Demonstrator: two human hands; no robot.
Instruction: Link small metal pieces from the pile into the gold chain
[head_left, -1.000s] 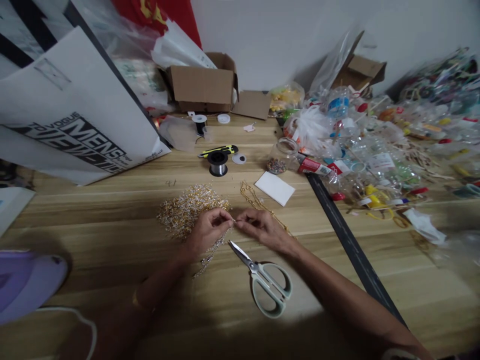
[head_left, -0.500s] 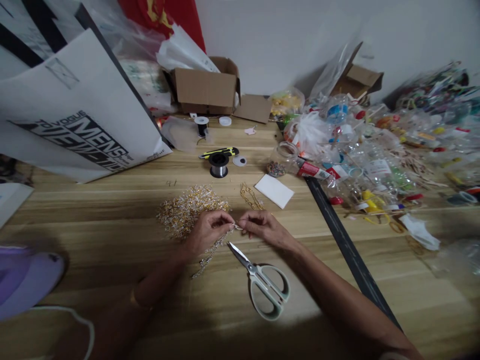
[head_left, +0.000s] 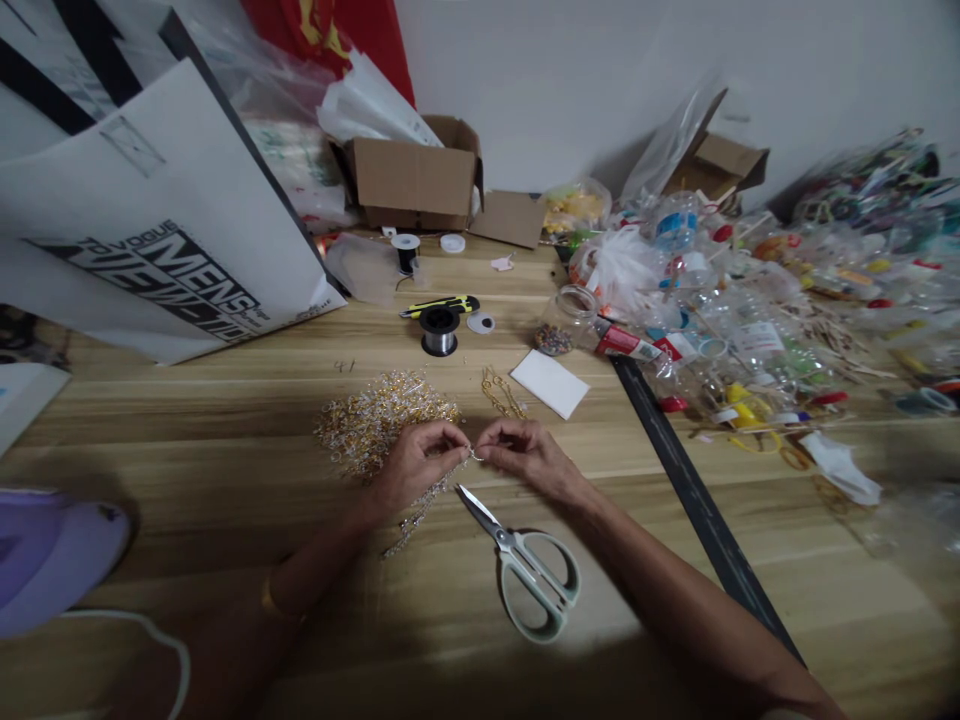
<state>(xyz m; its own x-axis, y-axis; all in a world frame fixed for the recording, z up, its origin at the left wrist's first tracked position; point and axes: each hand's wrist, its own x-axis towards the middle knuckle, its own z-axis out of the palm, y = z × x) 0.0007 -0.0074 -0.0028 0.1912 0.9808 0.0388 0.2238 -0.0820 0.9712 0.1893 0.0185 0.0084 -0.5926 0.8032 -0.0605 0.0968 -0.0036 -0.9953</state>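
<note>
My left hand point(head_left: 421, 460) pinches one end of a silvery beaded chain point(head_left: 417, 518), whose loose length trails down onto the table. Fingertip to fingertip with it, my right hand point(head_left: 529, 455) is closed on the short end of the same chain. Just beyond my left hand spreads a heap of gold and clear beads point(head_left: 379, 415). A gold chain point(head_left: 501, 392) lies past my right fingers. Below the hands rest scissors point(head_left: 517, 560) with pale handles, blades pointing up toward the fingers.
Behind the hands stand a wire spool point(head_left: 439, 332), a yellow-black utility knife point(head_left: 442, 306), a white card point(head_left: 550, 383) and a jar of beads point(head_left: 564, 318). Plastic bottles point(head_left: 720, 310) pile up at right. A large white paper bag point(head_left: 165, 220) fills the left, with a cardboard box point(head_left: 416, 180) at the back.
My fingertips have shifted very slightly at the chain's end. The scissors, bead heap and everything else on the table stay in place.
</note>
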